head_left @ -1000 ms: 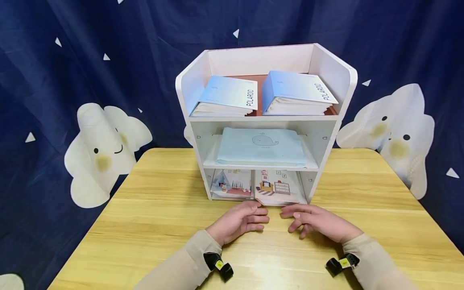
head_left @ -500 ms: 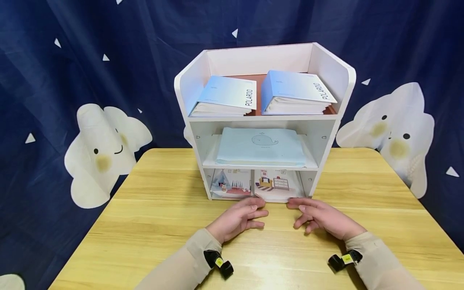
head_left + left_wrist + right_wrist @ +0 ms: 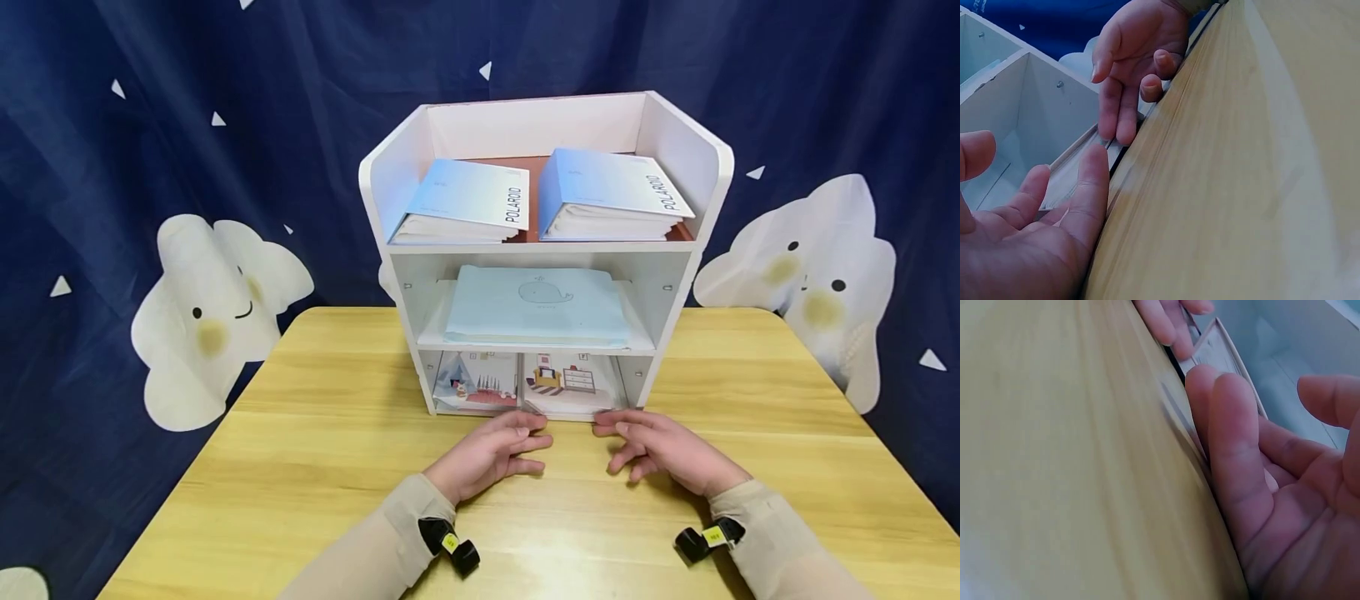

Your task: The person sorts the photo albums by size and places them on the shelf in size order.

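A white three-tier shelf (image 3: 530,247) stands on the table. In its bottom compartment, two picture-covered books lie flat side by side: the left book (image 3: 480,392) and the right book (image 3: 572,400), printed with a chair and drawers. My left hand (image 3: 487,454) is at the right book's front left corner, fingers extended. My right hand (image 3: 671,450) has its fingertips at that book's front right corner, fingers loosely bent. In the left wrist view, the straight fingers of both hands meet the book's front edge (image 3: 1079,172) low over the wood. Neither hand grips anything.
Two blue POLAROID albums, a left album (image 3: 472,196) and a right album (image 3: 611,187), lie on the top tier. A pale blue whale-printed book (image 3: 536,308) fills the middle tier. Around the shelf extends the wooden table (image 3: 315,450), with a dark blue curtain (image 3: 300,108) behind.
The right book has slid back into the bottom compartment, its front edge now nearly level with the shelf front. My right hand has moved slightly forward and right; my left fingers shifted slightly forward.
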`<state>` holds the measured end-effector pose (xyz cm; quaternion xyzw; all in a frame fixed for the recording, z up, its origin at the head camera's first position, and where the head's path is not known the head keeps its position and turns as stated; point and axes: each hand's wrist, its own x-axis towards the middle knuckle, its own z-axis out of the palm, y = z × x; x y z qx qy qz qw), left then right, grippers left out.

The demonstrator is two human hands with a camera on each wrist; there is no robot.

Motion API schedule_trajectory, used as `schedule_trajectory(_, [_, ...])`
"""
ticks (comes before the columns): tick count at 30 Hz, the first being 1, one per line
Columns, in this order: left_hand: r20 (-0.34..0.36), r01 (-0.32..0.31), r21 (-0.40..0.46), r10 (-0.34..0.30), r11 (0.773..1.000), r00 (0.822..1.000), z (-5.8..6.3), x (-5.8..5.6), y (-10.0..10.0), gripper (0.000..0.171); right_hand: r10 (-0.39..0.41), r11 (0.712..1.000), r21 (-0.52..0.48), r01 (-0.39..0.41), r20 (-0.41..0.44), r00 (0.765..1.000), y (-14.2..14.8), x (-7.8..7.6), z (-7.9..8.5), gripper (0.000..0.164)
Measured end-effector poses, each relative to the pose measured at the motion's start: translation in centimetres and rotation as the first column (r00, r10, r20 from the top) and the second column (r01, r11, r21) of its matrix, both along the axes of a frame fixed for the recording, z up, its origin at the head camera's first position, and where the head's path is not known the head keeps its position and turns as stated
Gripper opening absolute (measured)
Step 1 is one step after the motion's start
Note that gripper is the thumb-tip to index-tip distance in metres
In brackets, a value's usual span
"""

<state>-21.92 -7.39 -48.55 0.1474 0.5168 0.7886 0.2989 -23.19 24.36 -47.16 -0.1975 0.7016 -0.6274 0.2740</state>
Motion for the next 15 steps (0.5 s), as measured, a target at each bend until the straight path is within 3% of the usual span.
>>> schedule_trajectory(7, [-0.028,-0.012,-0.045,0.011,0.999,1.000,-0.2,-0.4,-0.3,0.048,0.013,0.997,0.076,-0.010,-0.034,0.999,1.0,-0.5,0.2,0.047])
schedule_trajectory(11, [-0.114,0.000,-0.167,-0.019,0.986,0.993,-0.1,-0.5,-1.2,0.048,0.012,0.990,0.142,-0.003,-0.062,0.998,1.7,-0.9,0.2,0.041])
schedule_trajectory(13, [-0.194,0.016,-0.297,-0.077,0.955,0.978,0.5,-0.4,-1.9,0.048,-0.019,0.980,0.195,0.042,-0.114,0.993,2.3,-1.1,0.5,0.037])
schedule_trajectory(14, [-0.268,0.005,-0.400,-0.123,0.916,0.955,1.1,-0.4,-2.3,0.047,-0.049,0.971,0.224,0.081,-0.149,0.988,2.6,-1.1,0.8,0.035])
schedule_trajectory(15, [-0.343,-0.011,-0.504,-0.189,0.864,0.920,2.0,-0.4,-2.8,0.047,-0.081,0.959,0.251,0.129,-0.195,0.977,3.0,-1.1,1.1,0.033])
